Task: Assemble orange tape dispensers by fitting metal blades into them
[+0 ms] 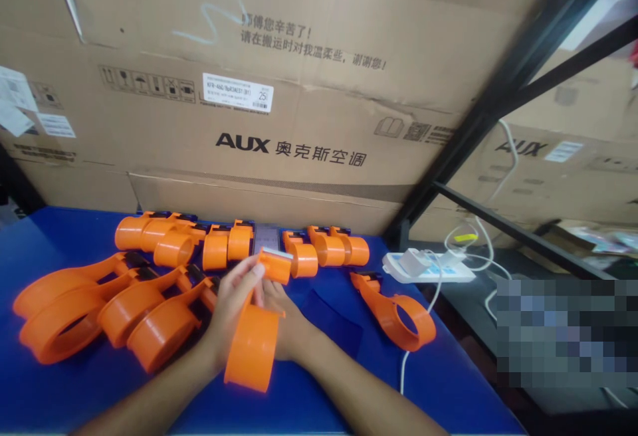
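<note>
An orange packing tape dispenser [252, 349] is raised over the blue tabletop, its wide ring hanging down toward me. My left hand [232, 303] grips it from the left, the thumb pressed near the pale strip along its upper end. From the right, my right hand [285, 313] closes on the same dispenser; its fingers are partly hidden behind the orange plastic. Several more tape dispensers [162, 323] with black parts lie left of my hands. Another tape dispenser [409, 323] rests by itself on the right.
Along the back of the blue table [379, 389] stands a row of smaller orange dispensers [329, 250]. Behind them rises a large cardboard box [299, 123]. A white power strip [428, 266] with plugs and cables sits at the right edge, beside a black metal frame [478, 110].
</note>
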A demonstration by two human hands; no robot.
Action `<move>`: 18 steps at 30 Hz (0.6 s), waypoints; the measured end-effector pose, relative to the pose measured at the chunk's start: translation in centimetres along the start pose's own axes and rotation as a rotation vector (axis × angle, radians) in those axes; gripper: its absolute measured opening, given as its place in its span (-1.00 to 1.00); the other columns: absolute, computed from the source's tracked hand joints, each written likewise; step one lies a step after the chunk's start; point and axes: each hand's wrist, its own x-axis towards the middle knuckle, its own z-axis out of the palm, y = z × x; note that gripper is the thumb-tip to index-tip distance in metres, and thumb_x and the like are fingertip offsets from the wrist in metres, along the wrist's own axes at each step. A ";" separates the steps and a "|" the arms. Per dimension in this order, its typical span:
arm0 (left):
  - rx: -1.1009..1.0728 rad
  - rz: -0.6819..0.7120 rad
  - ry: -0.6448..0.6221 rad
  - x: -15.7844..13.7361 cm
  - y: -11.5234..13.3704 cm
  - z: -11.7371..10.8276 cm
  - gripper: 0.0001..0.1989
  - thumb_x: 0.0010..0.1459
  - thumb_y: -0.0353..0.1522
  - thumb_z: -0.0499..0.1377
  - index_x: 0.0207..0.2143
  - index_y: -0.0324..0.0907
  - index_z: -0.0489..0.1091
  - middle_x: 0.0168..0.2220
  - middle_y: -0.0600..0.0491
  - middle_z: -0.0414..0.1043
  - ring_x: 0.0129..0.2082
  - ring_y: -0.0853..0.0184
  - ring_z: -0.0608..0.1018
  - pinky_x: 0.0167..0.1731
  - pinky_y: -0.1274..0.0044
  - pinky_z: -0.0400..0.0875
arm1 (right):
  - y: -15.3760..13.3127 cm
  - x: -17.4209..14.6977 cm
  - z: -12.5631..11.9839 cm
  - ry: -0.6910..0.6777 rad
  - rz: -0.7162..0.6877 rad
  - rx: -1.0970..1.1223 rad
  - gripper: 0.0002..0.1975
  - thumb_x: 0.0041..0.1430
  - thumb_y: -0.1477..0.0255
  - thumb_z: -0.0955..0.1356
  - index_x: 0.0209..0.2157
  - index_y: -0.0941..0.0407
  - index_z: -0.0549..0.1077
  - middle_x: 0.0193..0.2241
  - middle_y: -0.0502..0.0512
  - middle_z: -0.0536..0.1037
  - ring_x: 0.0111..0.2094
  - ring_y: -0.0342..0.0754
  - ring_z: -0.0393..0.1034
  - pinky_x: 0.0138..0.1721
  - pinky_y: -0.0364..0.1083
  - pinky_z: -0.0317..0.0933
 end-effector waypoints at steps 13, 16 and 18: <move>0.050 -0.032 -0.008 -1.4 0.3 1.1 -0.55 0.10 -0.10 0.33 -0.05 -0.19 0.56 -0.66 0.16 0.27 -0.63 0.38 0.33 -0.55 0.55 0.26 | 0.5 0.9 -0.1 0.030 0.059 0.124 -0.75 0.34 0.33 0.27 -0.13 0.06 0.56 -0.10 0.16 0.64 -0.01 0.13 0.52 0.00 0.00 0.38; 0.040 -0.040 -0.005 -1.3 0.4 0.9 -0.53 0.09 -0.08 0.33 -0.05 -0.18 0.56 -0.66 0.16 0.28 -0.65 0.40 0.32 -0.59 0.57 0.23 | 0.5 1.0 -0.1 0.044 0.092 0.117 -0.77 0.33 0.33 0.29 -0.11 0.06 0.55 -0.06 0.16 0.63 -0.01 0.10 0.52 -0.02 -0.02 0.38; 0.042 -0.047 -0.003 -1.3 0.4 0.9 -0.53 0.10 -0.08 0.33 -0.05 -0.18 0.55 -0.66 0.17 0.27 -0.65 0.40 0.32 -0.59 0.58 0.21 | 0.4 1.0 -0.1 0.068 0.114 0.116 -0.77 0.33 0.34 0.29 -0.11 0.05 0.55 -0.06 0.14 0.63 -0.02 0.09 0.52 -0.03 -0.03 0.38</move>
